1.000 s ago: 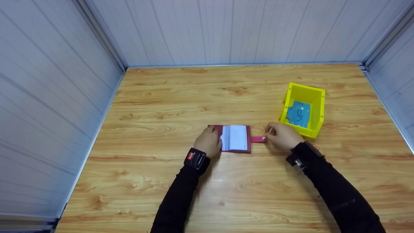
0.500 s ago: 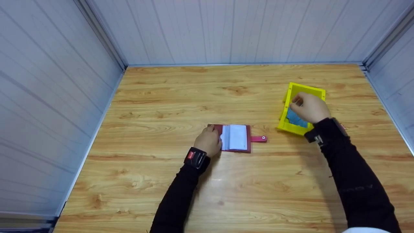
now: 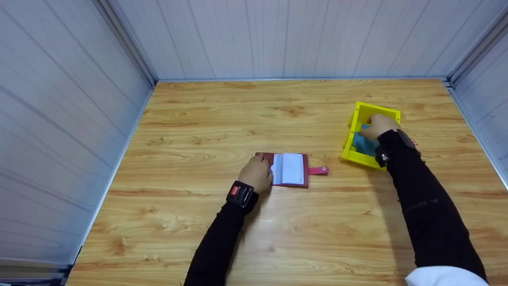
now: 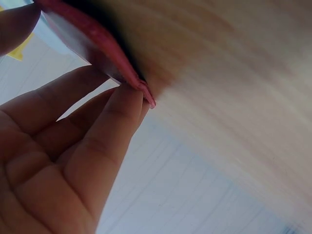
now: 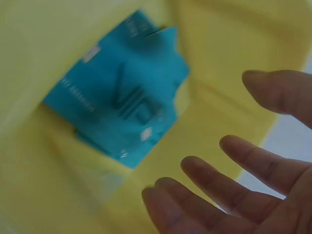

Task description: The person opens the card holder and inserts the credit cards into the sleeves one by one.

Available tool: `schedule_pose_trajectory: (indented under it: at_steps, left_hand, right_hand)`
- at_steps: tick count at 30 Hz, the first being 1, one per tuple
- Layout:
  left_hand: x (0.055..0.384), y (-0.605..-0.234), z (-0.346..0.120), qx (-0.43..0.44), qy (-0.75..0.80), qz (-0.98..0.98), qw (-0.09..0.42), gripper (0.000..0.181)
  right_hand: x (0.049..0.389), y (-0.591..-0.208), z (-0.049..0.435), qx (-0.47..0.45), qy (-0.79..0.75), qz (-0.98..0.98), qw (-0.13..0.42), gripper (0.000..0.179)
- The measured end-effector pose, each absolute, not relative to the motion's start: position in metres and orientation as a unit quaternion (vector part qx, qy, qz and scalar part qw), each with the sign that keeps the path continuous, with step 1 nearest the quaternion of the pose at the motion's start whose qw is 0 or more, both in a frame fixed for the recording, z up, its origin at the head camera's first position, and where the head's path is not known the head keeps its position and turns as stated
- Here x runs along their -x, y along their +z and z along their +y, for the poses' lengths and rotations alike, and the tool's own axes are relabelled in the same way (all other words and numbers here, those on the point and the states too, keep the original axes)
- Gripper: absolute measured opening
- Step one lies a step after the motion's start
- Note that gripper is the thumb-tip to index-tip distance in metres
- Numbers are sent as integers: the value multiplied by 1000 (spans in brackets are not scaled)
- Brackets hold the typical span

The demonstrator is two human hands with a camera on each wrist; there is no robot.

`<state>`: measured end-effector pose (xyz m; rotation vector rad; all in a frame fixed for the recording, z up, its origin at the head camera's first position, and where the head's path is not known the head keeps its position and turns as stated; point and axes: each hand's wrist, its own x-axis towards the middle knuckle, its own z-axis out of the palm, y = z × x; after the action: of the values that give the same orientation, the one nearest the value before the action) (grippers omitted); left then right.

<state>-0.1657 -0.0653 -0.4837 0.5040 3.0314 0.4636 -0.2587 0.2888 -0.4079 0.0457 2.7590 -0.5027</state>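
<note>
A small red card holder (image 3: 305, 171) lies spread on the wooden table, its clear sleeves (image 3: 292, 169) showing pale pages and its pink snap strap (image 3: 318, 170) pointing right. My left hand (image 3: 256, 173) holds its left cover. In the left wrist view, the fingertips (image 4: 127, 97) meet the red edge and the thumb (image 4: 17, 27) touches the cover farther along. My right hand (image 3: 381, 126) reaches into a yellow bin (image 3: 362, 159). Its fingers (image 5: 209, 178) and thumb are spread apart, holding nothing, beside overlapping blue cards (image 5: 122, 97) on the bin's floor.
Pale panel walls (image 3: 270, 39) enclose the table (image 3: 198, 131) at the back and both sides. The yellow bin stands behind and to the right of the card holder, with bare wood between them. White cloth (image 3: 446, 276) shows at the lower right.
My right hand has left the strap's tip, moved right and away over the yellow bin, then lowered into it. The left hand and card holder have stayed in place.
</note>
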Motion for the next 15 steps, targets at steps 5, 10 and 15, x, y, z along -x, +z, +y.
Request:
schedule_pose_trajectory:
  at_steps: [5,10,15]
  left_hand:
    - [166,-485,-65,-160,148,976,13,39]
    - [167,-486,-65,-157,152,976,18,41]
    - [167,-486,-65,-157,152,976,21,41]
  right_hand:
    - [263,-411,285,-35,-164,966,196,36]
    - [264,-412,282,-42,-156,960,228,28]
    - [263,-417,280,-50,-144,956,250,24]
